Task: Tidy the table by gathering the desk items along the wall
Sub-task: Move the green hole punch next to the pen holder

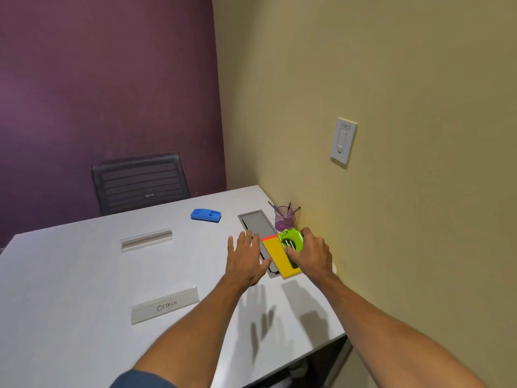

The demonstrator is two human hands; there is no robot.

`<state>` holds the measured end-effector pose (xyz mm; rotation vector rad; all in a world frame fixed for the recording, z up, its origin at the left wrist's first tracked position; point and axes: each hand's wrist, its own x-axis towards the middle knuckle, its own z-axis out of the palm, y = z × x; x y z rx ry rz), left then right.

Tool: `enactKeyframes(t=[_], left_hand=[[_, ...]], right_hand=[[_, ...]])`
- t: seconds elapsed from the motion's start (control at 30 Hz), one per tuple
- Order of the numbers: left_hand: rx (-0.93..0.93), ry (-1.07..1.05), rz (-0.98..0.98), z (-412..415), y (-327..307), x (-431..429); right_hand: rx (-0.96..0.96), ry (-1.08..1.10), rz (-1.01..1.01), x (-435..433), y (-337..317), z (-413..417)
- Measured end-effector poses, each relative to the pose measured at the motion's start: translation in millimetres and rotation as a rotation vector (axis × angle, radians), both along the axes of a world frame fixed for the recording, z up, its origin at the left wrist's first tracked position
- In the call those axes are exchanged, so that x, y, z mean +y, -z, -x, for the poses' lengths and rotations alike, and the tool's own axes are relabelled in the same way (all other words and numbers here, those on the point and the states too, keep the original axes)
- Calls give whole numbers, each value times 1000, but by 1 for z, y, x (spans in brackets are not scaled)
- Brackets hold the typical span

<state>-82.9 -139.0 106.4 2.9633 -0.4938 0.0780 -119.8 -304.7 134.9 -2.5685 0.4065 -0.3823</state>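
While the lime-green plastic desk tool point(292, 239) is clasped by the right grip point(313, 256) atop the yellow paper pad point(272, 254) — the left grip point(243, 261) is held spread over the white worktop point(84, 275).

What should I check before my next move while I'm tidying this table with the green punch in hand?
1. Right hand grips green punch: ok.
2. Punch fully resting on yellow notepad: cannot tell.
3. Left hand open and free: ok.
4. Pen cup against the wall: ok.
5. Blue item gathered along the wall: not ok, away from it.
6. Ostrich nameplate and clear holder gathered: not ok, both far from the wall.
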Motion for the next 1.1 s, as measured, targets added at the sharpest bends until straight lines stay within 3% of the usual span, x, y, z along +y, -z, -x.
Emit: enactKeyframes(t=[0.47, 0.83, 1.1], left_hand=[[76, -174, -3, -77, 45, -80], [166, -170, -56, -144, 74, -74], [105, -137, -61, -205, 92, -54]], right_hand=[[77, -229, 22, -75, 38, -123], [110, -197, -45, -81, 68, -198], [89, -128, -98, -77, 72, -270]])
